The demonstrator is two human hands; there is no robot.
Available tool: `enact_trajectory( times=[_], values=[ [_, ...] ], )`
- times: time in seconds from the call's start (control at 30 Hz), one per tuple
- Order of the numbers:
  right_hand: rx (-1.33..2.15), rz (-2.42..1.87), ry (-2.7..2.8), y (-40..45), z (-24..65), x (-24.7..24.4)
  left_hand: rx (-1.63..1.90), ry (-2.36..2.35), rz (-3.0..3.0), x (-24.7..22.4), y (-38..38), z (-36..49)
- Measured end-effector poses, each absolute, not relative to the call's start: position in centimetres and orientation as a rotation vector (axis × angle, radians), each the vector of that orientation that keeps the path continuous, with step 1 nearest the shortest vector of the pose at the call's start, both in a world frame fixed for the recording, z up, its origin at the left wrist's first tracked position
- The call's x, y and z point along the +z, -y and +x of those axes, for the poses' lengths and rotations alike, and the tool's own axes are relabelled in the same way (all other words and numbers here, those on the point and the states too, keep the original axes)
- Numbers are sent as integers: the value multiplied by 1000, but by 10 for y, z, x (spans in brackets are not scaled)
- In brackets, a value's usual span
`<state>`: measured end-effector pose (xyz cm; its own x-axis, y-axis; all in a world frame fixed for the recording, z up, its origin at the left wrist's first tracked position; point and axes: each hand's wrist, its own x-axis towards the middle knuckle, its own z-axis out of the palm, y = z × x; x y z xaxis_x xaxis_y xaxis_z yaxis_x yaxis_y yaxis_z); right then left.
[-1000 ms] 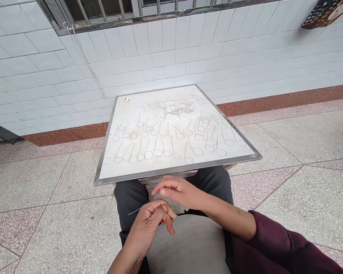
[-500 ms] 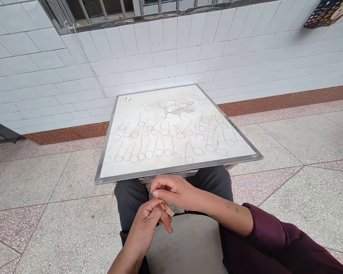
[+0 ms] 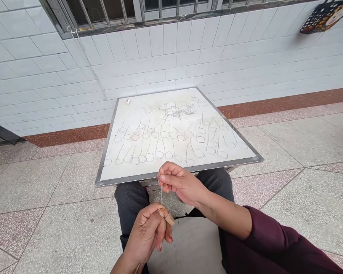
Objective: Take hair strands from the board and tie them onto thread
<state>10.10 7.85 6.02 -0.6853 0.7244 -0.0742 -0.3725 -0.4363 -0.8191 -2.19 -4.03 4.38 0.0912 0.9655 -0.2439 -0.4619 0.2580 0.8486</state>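
My left hand (image 3: 151, 226) is closed in a pinch on a thin wire (image 3: 161, 194), below the table's front edge, with a tan wrap around one finger. Above it, my right hand (image 3: 178, 182) pinches the same wire, which runs upright between the two hands. A thin loop of wire curves out to the right of my left fingertips. Several looped wires (image 3: 159, 154) lie in rows on the white tabletop (image 3: 131, 173), and a tangle of straighter wires (image 3: 180, 110) lies behind them.
A small red and white object (image 3: 128, 101) sits at the table's back left corner. The tiled wall (image 3: 165, 61) stands behind the table, with window bars above. A patterned bag (image 3: 327, 17) hangs at the upper right. A grey seat (image 3: 185, 243) is below my hands.
My right hand has moved up and slightly right, away from my left hand. A straight length of wire now shows between them, and a loop shows beside my left fingers.
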Motion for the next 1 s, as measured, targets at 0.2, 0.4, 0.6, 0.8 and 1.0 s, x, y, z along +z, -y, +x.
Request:
enact_trajectory(
  times=[0.2, 0.4, 0.6, 0.8, 1.0],
  values=[
    [2083, -566, 943, -75, 95, 61, 1232, -915, 605, 44, 39, -23],
    [1993, -545, 790, -102, 102, 58, 1170, -903, 620, 45, 44, -22],
    [1800, -596, 942, -120, 123, 52, 1277, -973, 462, 44, 45, -22],
    [2344, -416, 1304, -76, 104, 37, 1264, -943, 452, 45, 41, -23],
    [2358, -400, 1055, -64, 91, 36, 1276, -863, 379, 48, 40, -19]
  ],
)
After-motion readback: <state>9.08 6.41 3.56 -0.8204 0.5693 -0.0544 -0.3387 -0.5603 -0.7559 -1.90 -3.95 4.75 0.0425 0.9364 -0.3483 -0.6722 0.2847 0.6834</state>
